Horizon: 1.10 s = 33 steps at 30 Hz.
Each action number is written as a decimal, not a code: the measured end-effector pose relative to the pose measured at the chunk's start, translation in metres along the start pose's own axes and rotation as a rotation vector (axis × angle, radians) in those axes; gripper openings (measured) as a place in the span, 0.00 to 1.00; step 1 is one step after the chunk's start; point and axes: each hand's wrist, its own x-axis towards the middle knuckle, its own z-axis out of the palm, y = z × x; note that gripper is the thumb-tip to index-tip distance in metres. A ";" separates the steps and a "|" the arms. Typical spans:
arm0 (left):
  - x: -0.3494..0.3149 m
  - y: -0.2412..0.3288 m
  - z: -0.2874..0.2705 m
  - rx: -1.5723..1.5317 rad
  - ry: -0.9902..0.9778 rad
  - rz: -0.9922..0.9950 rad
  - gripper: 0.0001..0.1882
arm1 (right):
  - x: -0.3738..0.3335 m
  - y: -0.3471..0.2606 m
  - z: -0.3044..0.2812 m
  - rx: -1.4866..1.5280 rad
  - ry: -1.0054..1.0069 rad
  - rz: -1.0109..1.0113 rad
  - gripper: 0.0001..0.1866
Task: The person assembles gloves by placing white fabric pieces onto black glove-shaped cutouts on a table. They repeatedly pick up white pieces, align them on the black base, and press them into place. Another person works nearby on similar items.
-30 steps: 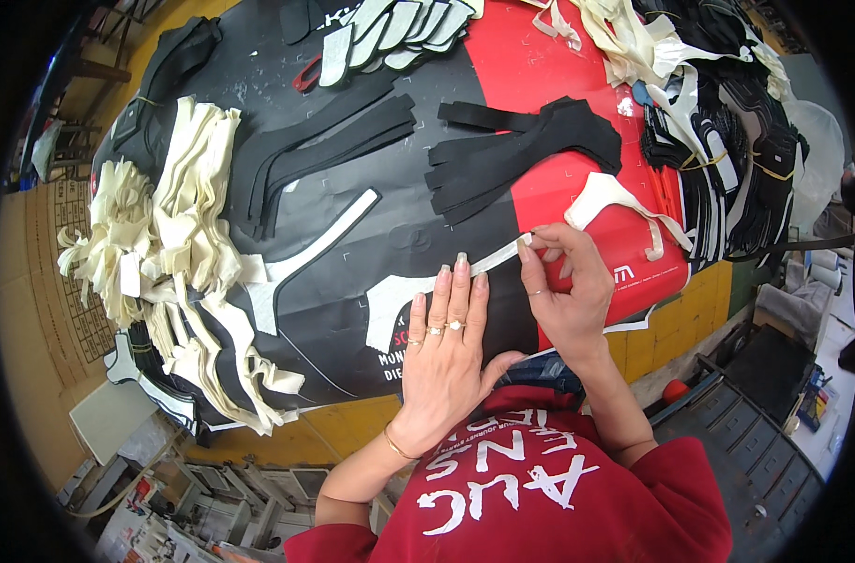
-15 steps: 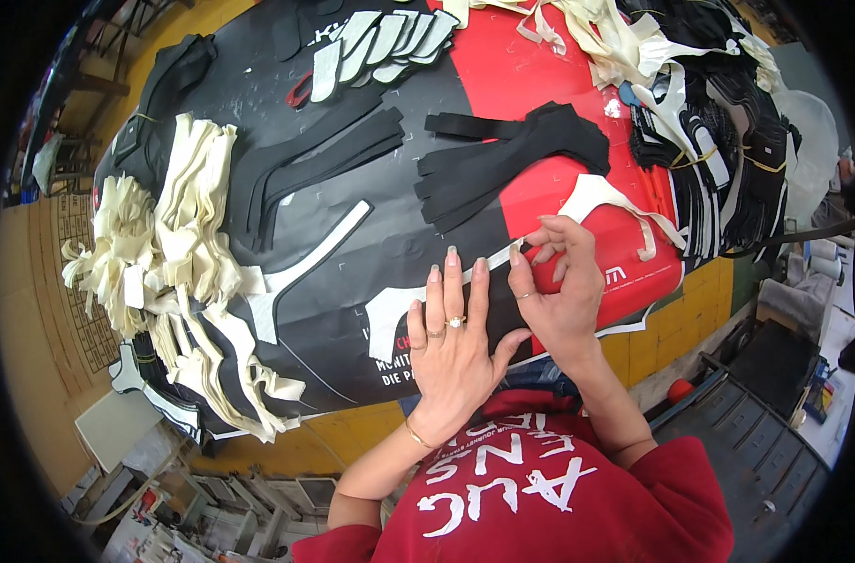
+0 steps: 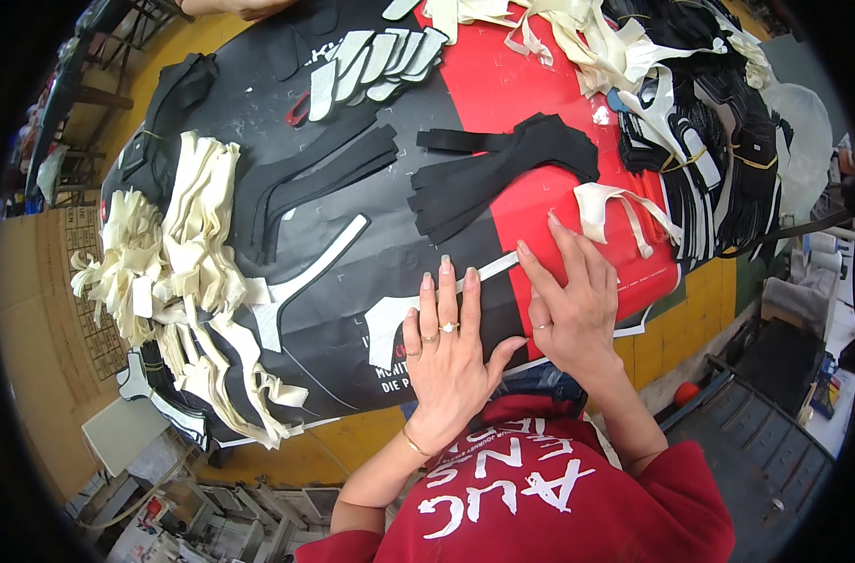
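My left hand (image 3: 451,342) lies flat with its fingers spread over a white shaped fabric piece (image 3: 383,324). The piece's wide end shows left of that hand, and its narrow strip (image 3: 499,266) emerges to the right. My right hand (image 3: 577,305) is open, its index fingertip touching the strip's right end, the other fingers stretched out above the red part of the sheet. Just beyond this hand lies a curled cream strip (image 3: 593,208). A similar white shaped piece with a black edge (image 3: 296,288) rests to the left of my left hand.
The black and red sheet (image 3: 352,258) covers the table. Cream strips (image 3: 202,225) heap at the left; black fabric pieces (image 3: 502,174) lie mid-table. White-faced pieces (image 3: 380,56) overlap at the back. Tied black bundles (image 3: 718,178) stand right. Another person's hand (image 3: 249,7) shows at the top.
My right hand has gone from a bent-finger pinch at the strip's end to stretched fingers, index on the end. The cream strip beyond it has shifted and curled. Another person's hand has appeared at the top.
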 end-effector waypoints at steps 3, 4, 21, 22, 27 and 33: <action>0.001 -0.001 0.000 0.002 0.018 0.008 0.46 | 0.000 0.001 0.003 -0.002 -0.013 -0.024 0.29; 0.001 -0.002 -0.001 -0.029 0.012 0.013 0.46 | 0.000 0.002 0.006 0.001 -0.012 -0.039 0.30; -0.030 -0.063 -0.030 -0.227 0.327 -0.004 0.12 | 0.001 -0.004 0.015 0.284 0.244 -0.076 0.12; -0.029 -0.066 -0.030 -0.260 0.309 0.045 0.12 | 0.003 -0.006 0.014 0.330 0.244 -0.103 0.12; -0.019 -0.092 -0.048 -0.172 0.339 0.222 0.11 | 0.027 -0.025 0.007 0.443 0.224 -0.271 0.12; 0.009 -0.136 -0.087 0.187 0.394 0.110 0.17 | 0.096 -0.067 0.011 0.515 0.183 -0.502 0.15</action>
